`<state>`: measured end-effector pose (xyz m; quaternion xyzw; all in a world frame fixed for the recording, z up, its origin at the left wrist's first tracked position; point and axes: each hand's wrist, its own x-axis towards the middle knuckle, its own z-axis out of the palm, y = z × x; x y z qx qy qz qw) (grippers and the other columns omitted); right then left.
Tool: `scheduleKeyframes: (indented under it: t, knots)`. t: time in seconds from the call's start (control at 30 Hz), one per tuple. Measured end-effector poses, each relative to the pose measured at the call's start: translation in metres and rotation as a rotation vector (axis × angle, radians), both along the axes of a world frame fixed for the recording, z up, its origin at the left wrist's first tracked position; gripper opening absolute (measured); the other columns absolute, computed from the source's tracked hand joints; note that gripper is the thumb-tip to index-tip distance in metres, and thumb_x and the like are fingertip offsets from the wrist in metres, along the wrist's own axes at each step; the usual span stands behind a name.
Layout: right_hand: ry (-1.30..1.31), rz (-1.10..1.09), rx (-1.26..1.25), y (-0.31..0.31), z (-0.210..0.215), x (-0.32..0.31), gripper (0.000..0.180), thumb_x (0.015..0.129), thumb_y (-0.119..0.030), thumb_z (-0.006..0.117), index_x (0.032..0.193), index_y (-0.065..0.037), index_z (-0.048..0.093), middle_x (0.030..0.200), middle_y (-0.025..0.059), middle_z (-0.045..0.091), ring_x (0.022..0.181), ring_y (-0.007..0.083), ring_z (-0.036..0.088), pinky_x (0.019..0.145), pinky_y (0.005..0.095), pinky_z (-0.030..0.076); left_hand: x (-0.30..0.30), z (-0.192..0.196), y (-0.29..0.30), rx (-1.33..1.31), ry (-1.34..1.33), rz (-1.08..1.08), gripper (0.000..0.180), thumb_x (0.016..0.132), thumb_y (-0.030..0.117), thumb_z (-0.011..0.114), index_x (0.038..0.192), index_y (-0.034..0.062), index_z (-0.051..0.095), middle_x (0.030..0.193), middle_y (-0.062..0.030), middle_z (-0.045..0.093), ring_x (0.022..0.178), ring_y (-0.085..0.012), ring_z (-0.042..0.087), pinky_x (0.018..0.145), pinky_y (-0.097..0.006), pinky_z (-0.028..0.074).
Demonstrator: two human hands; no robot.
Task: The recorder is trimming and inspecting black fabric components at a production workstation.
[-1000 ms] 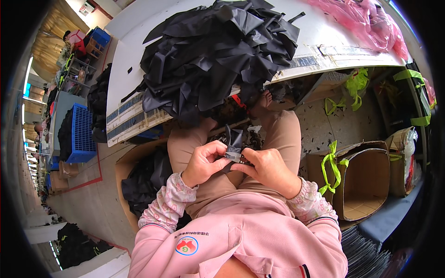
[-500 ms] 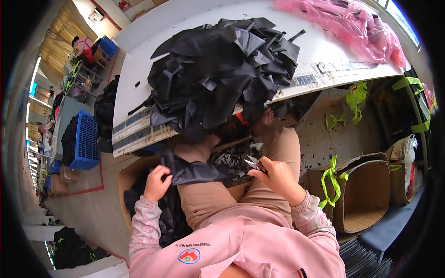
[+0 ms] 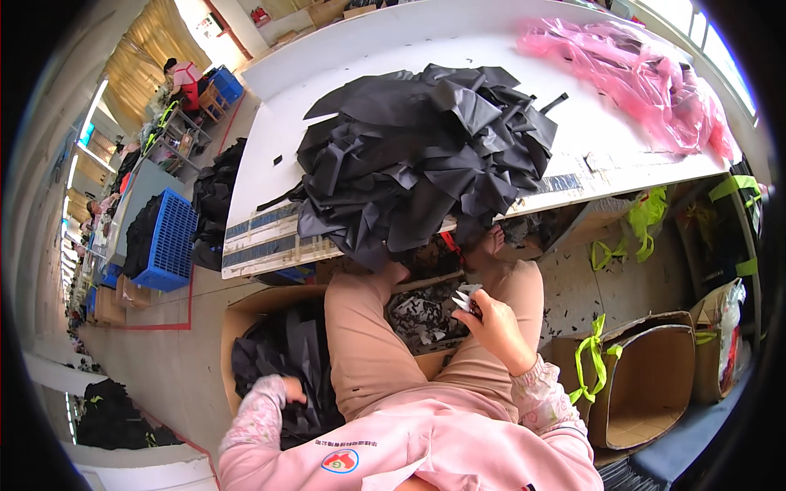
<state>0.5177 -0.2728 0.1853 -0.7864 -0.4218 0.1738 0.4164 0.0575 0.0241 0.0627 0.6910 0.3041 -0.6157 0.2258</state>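
Note:
My right hand [image 3: 499, 329] is closed round a small pair of thread snips [image 3: 461, 302], held above my right thigh with the blades pointing left. My left hand [image 3: 293, 390] is low on the left, over black fabric pieces [image 3: 282, 352] heaped in a cardboard box [image 3: 237, 317] beside my left leg. Motion smears its fingers, so whether they grip any cloth does not show. In front of me a big pile of black fabric pieces [image 3: 417, 155] lies on the white table [image 3: 270, 172] and hangs over its near edge.
Between my legs is a container of dark and pale scraps [image 3: 424, 315]. Open cardboard boxes [image 3: 647, 385] with a yellow-green tie [image 3: 589, 360] stand at right. Pink plastic wrap [image 3: 630, 82] covers things at the table's far right. A blue crate [image 3: 168, 245] and a person [image 3: 187, 86] are at left.
My left hand has gone from above my left thigh down to the box, and the black piece no longer lies across my lap. The right hand stays raised with the snips. The view has shifted.

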Motion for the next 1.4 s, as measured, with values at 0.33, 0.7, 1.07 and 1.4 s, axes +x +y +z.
scheduleKeyframes:
  t: [0.33, 0.7, 1.07, 1.4]
  knots:
    - [0.069, 0.072, 0.004, -0.01, -0.015, -0.017, 0.026, 0.083, -0.026, 0.071, 0.089, -0.004, 0.06, 0.066, 0.0169, 0.062, 0.065, 0.0365, 0.063, 0.057, 0.0424, 0.049, 0.35, 0.192, 0.05, 0.356, -1.857, 0.291, 0.01, 0.088, 0.011, 0.064, 0.093, 0.0022, 0.065, 0.085, -0.0044, 0.062, 0.075, -0.0108, 0.058, 0.067, -0.024, 0.047]
    - [0.138, 0.049, -0.032, -0.034, -0.037, -0.022, 0.025, 0.084, -0.027, 0.07, 0.089, -0.004, 0.061, 0.068, 0.0185, 0.062, 0.065, 0.0381, 0.062, 0.057, 0.0438, 0.047, 0.58, 0.214, 0.01, 0.968, -1.421, -0.86, 0.051, 0.084, 0.02, 0.064, 0.132, 0.01, 0.05, 0.15, -0.0053, 0.033, 0.144, -0.0258, 0.02, 0.11, -0.066, 0.01]
    - [0.318, -0.056, 0.118, -0.034, -0.031, 0.001, 0.022, 0.089, -0.023, 0.066, 0.09, -0.002, 0.061, 0.064, 0.013, 0.06, 0.054, 0.0253, 0.055, 0.053, 0.0325, 0.045, 0.478, 0.303, -0.002, 0.629, -2.252, -0.193, 0.019, 0.075, -0.007, 0.06, 0.092, 0.0037, 0.06, 0.088, -0.0115, 0.062, 0.081, -0.0292, 0.062, 0.08, -0.037, 0.051]
    - [0.967, 0.091, 0.592, 0.041, 0.033, -0.004, 0.021, 0.099, -0.015, 0.052, 0.114, -0.002, 0.056, 0.091, 0.0047, 0.068, 0.052, 0.0006, 0.047, 0.045, 0.0155, 0.036, 0.311, 0.251, -0.131, 0.372, -1.984, -0.468, 0.033, 0.067, -0.006, 0.063, 0.099, 0.0041, 0.063, 0.089, -0.0108, 0.058, 0.078, -0.0282, 0.058, 0.07, -0.038, 0.049]
